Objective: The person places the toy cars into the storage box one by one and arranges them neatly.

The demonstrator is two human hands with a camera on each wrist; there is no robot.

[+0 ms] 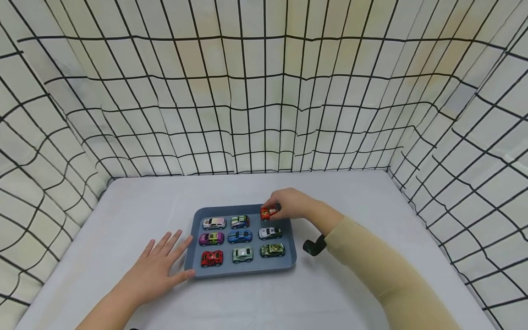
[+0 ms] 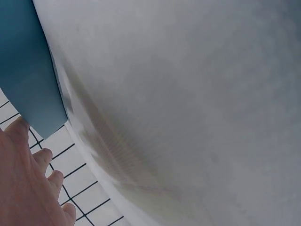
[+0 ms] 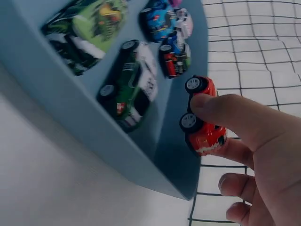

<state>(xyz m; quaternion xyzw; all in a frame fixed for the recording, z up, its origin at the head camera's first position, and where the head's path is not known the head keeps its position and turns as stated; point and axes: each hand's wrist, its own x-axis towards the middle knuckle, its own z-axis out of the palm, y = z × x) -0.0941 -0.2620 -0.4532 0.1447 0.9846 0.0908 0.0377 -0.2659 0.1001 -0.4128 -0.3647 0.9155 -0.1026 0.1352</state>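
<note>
A blue-grey tray holds several small toy cars in rows. At its far right corner my right hand pinches a red toy car between thumb and fingers. Close by in the tray sit a white-and-black police-style car and a green patterned car. My left hand lies with fingers spread beside the tray's left edge, its fingertips at the rim. Nearest to it are a purple car and another red car. In the left wrist view, part of the hand shows by the tray wall.
The tray stands on a white-covered table. A black-lined grid over pale cloth rises behind and on both sides. A dark object sits at the right wrist, beside the beige sleeve.
</note>
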